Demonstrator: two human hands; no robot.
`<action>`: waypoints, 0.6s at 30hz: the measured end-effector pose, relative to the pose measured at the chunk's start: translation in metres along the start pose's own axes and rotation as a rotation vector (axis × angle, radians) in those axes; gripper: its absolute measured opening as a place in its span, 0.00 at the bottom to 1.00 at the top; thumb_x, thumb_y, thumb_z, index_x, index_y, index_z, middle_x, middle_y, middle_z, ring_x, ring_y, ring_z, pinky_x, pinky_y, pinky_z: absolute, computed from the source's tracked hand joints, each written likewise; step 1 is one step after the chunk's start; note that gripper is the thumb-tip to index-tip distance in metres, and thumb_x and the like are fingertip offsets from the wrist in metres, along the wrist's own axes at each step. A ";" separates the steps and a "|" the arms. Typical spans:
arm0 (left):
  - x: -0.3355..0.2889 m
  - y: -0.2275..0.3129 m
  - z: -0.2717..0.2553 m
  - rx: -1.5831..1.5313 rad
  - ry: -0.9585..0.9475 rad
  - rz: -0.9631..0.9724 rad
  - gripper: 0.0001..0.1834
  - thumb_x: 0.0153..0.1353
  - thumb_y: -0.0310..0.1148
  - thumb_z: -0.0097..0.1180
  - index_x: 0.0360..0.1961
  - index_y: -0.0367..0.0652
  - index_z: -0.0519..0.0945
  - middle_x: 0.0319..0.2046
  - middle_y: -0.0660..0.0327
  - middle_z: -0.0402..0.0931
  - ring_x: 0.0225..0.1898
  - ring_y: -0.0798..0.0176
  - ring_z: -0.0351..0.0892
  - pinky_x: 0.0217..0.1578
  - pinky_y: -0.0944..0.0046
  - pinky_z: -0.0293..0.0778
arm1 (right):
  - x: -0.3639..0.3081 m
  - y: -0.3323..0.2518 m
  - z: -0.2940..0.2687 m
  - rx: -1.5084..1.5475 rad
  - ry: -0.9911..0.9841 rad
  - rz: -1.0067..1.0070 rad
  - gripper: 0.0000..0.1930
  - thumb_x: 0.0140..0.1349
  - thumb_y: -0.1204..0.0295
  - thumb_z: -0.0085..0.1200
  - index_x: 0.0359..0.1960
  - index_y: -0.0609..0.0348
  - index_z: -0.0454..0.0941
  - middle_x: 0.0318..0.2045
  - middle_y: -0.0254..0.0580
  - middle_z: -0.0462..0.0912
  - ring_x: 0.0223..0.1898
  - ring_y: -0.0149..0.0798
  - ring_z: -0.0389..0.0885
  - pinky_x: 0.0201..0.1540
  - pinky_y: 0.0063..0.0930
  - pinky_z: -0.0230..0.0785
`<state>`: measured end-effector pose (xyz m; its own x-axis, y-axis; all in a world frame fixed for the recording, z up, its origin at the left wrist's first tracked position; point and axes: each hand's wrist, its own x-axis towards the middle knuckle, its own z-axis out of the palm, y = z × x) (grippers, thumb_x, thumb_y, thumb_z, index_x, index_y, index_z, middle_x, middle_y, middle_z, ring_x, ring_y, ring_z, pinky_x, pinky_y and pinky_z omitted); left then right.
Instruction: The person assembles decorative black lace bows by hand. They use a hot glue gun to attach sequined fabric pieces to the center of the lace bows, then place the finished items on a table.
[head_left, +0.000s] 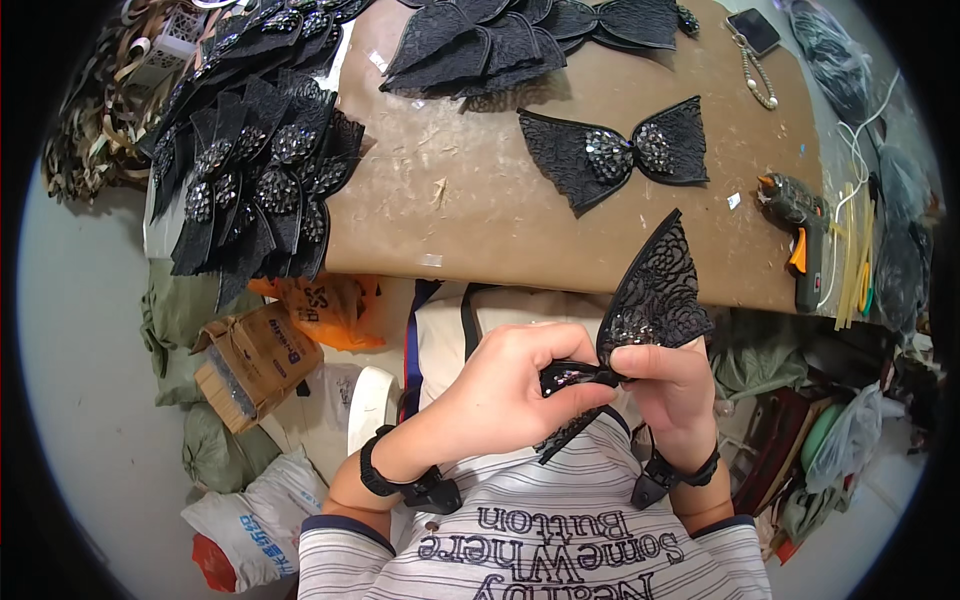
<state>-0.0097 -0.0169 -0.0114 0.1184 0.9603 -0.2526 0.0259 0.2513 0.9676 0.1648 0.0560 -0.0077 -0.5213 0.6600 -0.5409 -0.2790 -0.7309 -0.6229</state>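
Observation:
Close to my body, past the table's front edge, I hold a black lace bow (657, 275) with dark shiny beads at its middle. My left hand (510, 385) pinches the beaded middle between thumb and fingers. On the other side, my right hand (672, 385) grips the bow with its thumb pressed over the beads. One lace wing stands up above the right hand; the other hangs partly hidden below the left. On the brown table (420, 200) ahead lies another beaded black lace bow (612, 155), spread flat.
Overlapping beaded bows (275, 185) cover the table's left side. More black lace pieces (475, 50) lie at the back. To the right are a glue gun (808, 235), yellowish glue sticks (855, 255) and a phone (755, 32) with a beaded strap. A cardboard box (260, 365) stands below left.

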 end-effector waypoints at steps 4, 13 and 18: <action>0.000 0.004 -0.003 -0.007 0.009 0.035 0.10 0.51 0.24 0.71 0.29 0.36 0.79 0.24 0.62 0.76 0.27 0.73 0.72 0.28 0.70 0.67 | 0.001 0.001 0.004 -0.006 0.037 0.002 0.14 0.47 0.87 0.61 0.36 0.60 0.77 0.28 0.35 0.80 0.27 0.30 0.79 0.27 0.21 0.69; -0.003 0.000 -0.007 -0.066 0.018 0.013 0.09 0.51 0.24 0.71 0.28 0.37 0.79 0.24 0.64 0.76 0.28 0.75 0.73 0.29 0.71 0.67 | -0.004 0.008 0.011 -0.068 0.042 -0.079 0.13 0.49 0.86 0.61 0.36 0.61 0.77 0.29 0.34 0.81 0.28 0.29 0.79 0.29 0.20 0.69; -0.002 -0.008 -0.013 -0.262 0.000 -0.066 0.08 0.53 0.24 0.70 0.29 0.36 0.80 0.26 0.66 0.79 0.30 0.76 0.75 0.31 0.73 0.69 | 0.005 0.006 0.019 -0.083 0.060 0.032 0.12 0.48 0.83 0.59 0.36 0.59 0.77 0.27 0.32 0.79 0.24 0.27 0.76 0.26 0.21 0.66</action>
<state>-0.0231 -0.0197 -0.0188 0.1252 0.9406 -0.3155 -0.2241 0.3366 0.9146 0.1450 0.0517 -0.0029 -0.4790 0.6475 -0.5927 -0.1939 -0.7366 -0.6479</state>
